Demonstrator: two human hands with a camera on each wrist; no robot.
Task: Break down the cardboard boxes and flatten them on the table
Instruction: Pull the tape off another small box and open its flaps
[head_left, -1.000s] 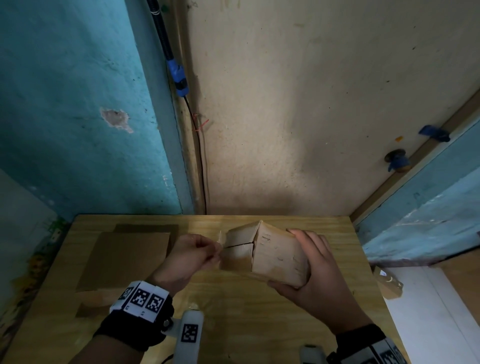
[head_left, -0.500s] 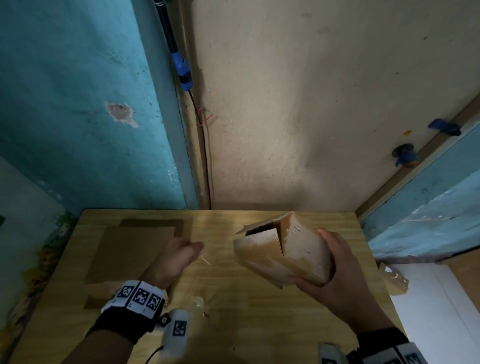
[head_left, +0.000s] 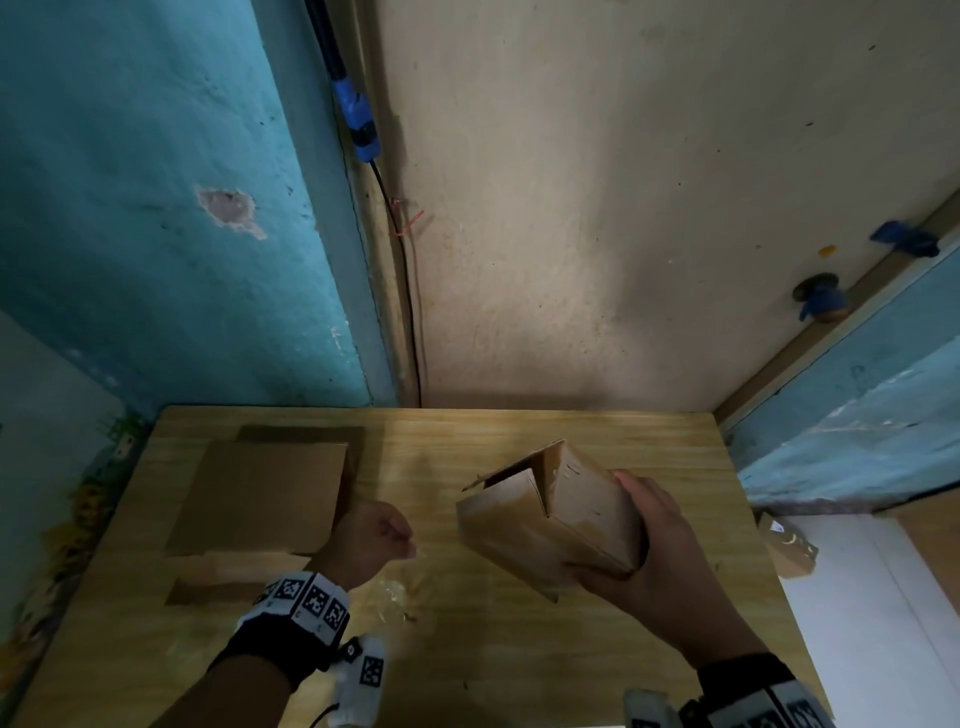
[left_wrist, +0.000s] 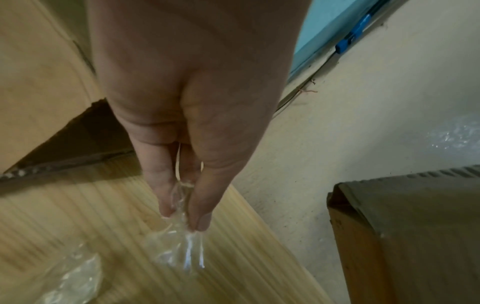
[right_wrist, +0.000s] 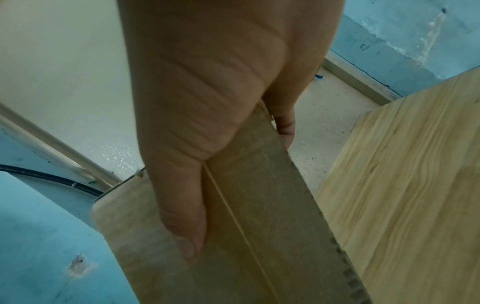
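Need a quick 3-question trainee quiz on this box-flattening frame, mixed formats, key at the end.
1. True or false: the small brown cardboard box rests on the wooden table.
2. The left hand pinches: A) a cardboard flap B) a strip of clear tape C) nothing.
3. Where do the flattened brown cardboard sheets lie?

Key: 1. False, the right hand holds it up. 2. B. 3. On the table's left side.
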